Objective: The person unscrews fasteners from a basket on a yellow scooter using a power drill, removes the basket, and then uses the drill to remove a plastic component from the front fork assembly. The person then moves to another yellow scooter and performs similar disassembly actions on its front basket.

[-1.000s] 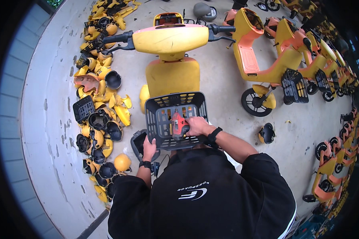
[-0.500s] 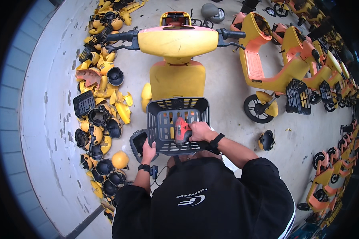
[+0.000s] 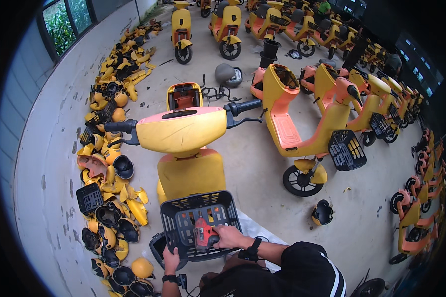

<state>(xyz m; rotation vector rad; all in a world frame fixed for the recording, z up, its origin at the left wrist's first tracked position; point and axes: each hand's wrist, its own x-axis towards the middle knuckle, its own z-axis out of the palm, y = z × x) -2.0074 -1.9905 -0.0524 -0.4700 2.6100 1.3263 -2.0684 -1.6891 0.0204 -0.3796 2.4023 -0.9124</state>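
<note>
My right hand (image 3: 228,237) is closed round the handle of a red and grey power drill (image 3: 203,234). The drill is inside a black slatted scooter basket (image 3: 200,199), its nose pointing toward the basket's far wall; whether its tip touches anything is hidden. At the basket's near left corner my left hand (image 3: 171,260) grips the rim. The basket sits in front of a yellow scooter, whose front panel (image 3: 192,174) and handlebar cover (image 3: 181,129) rise just beyond it. A dark open-topped container (image 3: 157,246) shows beside my left hand, partly covered by the basket.
Yellow helmets and broken panels form a long heap (image 3: 115,171) along the left wall. To the right stands another yellow and orange scooter (image 3: 302,116) with a basket, more behind it. A lone helmet (image 3: 322,213) lies on the floor. A grey helmet (image 3: 226,74) is farther off.
My view has tilted up, so the scooter and basket sit lower and farther left in the picture. Both hands keep their hold, with the drill still inside the basket.
</note>
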